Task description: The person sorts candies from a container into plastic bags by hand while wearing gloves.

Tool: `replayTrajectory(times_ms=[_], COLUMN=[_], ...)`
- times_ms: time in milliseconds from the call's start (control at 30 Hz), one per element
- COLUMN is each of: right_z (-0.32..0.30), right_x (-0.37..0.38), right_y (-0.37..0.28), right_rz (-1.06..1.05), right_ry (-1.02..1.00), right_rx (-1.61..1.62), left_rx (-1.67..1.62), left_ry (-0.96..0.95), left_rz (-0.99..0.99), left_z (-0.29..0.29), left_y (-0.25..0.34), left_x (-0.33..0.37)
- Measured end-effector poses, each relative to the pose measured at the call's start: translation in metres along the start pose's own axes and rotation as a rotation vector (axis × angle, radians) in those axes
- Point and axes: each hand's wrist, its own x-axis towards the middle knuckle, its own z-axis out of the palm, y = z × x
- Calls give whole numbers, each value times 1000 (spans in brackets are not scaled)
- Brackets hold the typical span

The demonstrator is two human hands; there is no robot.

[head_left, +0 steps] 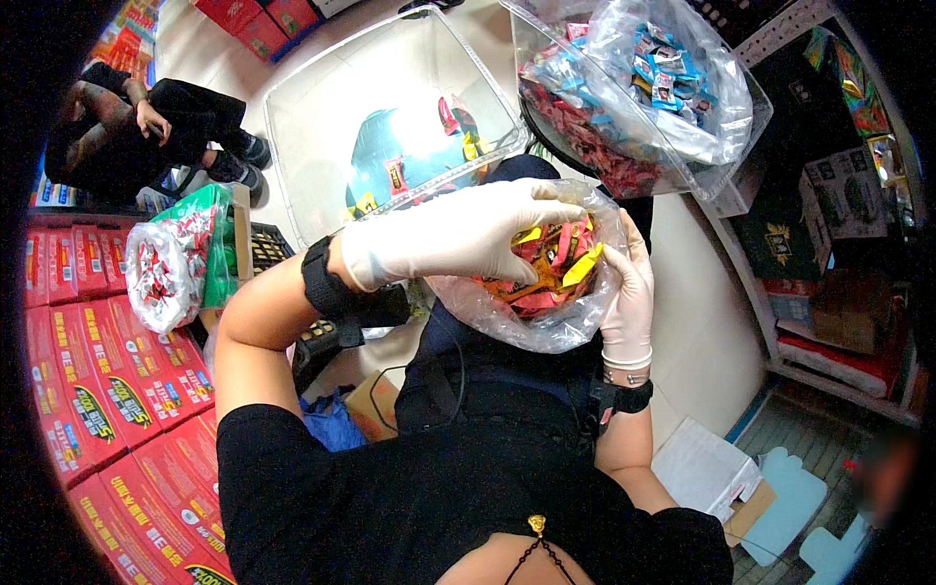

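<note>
On my lap sits a clear plastic bag (552,337), its mouth spread wide around small sweets (526,294) in red, orange and yellow wrappers. My left hand (444,237), in a white glove, reaches across the bag's mouth from the left. Its thumb and fingers are apart over the sweets, with nothing visible between them. Along the bag's right side my right hand (629,304), also gloved, grips the plastic. The right thumb lies close to a yellow-wrapped sweet (583,265); the other right fingers are partly hidden by the bag.
Ahead stands a clear plastic tub (283,185) with a few wrapped sweets. Another clear bin (682,180) at far right holds pink sweets and a bag of blue-wrapped ones (666,83). Red boxes (117,390) are stacked left, near a bag of red-and-white packets (161,278). Someone sits far left.
</note>
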Motion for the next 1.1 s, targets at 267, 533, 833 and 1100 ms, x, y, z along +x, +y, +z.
replayTrajectory(times_ms=[267, 533, 833, 1100], right_z=[-3, 1, 29, 13], right_x=[1, 0, -15, -6], right_y=[0, -2, -5, -8], right_rz=[-3, -14, -259, -176], right_ry=[0, -8, 70, 80], right_rx=[4, -15, -224, -154], left_rx=[151, 490, 505, 308], left_ry=[142, 101, -28, -56], left_rz=[97, 241, 306, 390], left_z=[-9, 70, 74, 41], left_y=[18, -10, -33, -13], left_x=[-4, 3, 7, 9])
